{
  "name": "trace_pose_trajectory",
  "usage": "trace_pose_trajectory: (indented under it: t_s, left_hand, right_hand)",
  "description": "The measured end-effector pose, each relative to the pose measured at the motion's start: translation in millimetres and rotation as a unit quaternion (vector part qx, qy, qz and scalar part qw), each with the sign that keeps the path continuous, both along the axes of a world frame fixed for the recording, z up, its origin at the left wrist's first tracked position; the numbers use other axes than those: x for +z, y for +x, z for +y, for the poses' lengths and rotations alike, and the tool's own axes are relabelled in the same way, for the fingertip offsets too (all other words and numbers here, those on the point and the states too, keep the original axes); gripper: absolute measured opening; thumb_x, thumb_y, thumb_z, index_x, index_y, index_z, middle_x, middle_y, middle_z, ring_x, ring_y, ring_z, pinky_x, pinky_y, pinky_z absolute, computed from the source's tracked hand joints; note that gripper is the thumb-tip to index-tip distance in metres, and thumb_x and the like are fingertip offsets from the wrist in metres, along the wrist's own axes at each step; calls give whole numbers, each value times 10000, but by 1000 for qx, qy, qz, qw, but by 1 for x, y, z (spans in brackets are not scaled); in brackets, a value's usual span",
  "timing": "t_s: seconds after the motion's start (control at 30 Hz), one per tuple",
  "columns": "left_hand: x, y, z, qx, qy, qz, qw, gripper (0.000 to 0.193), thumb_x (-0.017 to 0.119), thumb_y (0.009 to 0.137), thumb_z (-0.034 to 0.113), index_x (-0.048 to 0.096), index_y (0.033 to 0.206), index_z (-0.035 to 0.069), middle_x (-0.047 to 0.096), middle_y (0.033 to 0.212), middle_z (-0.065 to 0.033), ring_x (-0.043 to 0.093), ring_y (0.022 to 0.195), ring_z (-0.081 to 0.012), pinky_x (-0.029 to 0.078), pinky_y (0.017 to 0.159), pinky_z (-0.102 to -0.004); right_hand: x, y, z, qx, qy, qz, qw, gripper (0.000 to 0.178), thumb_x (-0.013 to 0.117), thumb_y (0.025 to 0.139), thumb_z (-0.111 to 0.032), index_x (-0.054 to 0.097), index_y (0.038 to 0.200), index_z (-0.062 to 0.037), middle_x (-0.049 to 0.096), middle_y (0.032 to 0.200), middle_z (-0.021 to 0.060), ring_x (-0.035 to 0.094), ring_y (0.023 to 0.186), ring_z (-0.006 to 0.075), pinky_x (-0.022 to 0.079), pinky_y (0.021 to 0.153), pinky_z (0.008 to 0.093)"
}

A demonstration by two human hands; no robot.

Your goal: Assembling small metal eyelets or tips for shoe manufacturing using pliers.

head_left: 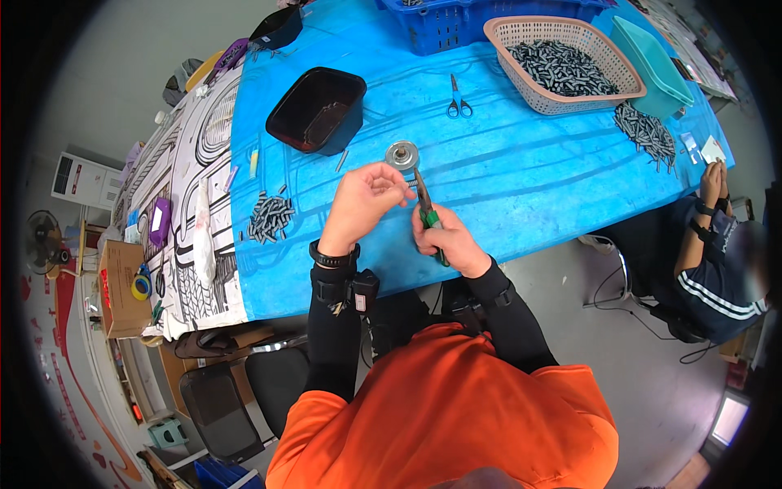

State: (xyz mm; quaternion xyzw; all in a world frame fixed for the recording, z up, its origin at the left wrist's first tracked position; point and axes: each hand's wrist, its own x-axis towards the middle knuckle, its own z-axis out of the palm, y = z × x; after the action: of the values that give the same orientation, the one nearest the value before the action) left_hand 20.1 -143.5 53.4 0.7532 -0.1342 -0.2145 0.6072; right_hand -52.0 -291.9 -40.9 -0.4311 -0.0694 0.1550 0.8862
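My right hand (453, 243) is wrapped around green-handled pliers (424, 200), their metal jaws pointing away from me over the blue-covered table. Just left of them, my left hand (365, 202) is closed in a pinch; whatever its fingertips hold is too small to make out. A small ridged metal piece (412, 184) shows beside the jaws, and I cannot tell whether it is gripped. Beyond both hands, a round metal disc (401, 155) with a raised centre sits on the table. Left of my left hand lies a pile of small dark cylindrical parts (271, 217).
A black bin (316, 110) stands at far left, scissors (458, 97) at far centre. A pink basket (494, 34) of similar parts, a teal tub (652, 65) and another pile (646, 134) occupy the far right. A co-worker (717, 253) sits at the right, hands at the table edge.
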Motion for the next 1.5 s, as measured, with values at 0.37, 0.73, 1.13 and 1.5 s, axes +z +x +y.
trace_pose_trajectory:
  t_s: [0.37,0.73,1.13,1.5]
  left_hand:
    - [-2,-5,18,7,-17,1,1000,46,597,840,63,589,876,36,671,809,-68,592,697,-77,390,551,-186]
    - [-17,-22,78,139,60,-125,981,70,675,778,36,651,843,25,669,809,-21,593,684,-57,427,581,-173]
    - [-50,38,128,328,296,-278,853,235,737,705,199,671,862,37,667,760,-118,633,669,-262,495,640,-347]
    - [-117,113,81,146,380,-372,834,327,635,794,317,611,690,9,603,686,-201,566,640,-383,435,565,-441]
  right_hand:
    - [-1,4,3,-4,-37,-58,998,169,534,723,-1,469,866,-60,443,751,1,450,705,97,381,628,230]
    - [1,-3,2,-10,10,-28,1000,187,515,694,2,453,863,-48,444,767,17,473,719,136,407,681,270]
    - [3,3,1,-30,-8,2,1000,232,485,652,19,449,877,-24,445,770,51,482,728,190,401,690,305]
    - [-26,11,5,-50,-4,-33,998,204,576,751,-85,493,934,-55,493,735,1,483,649,86,395,583,237]
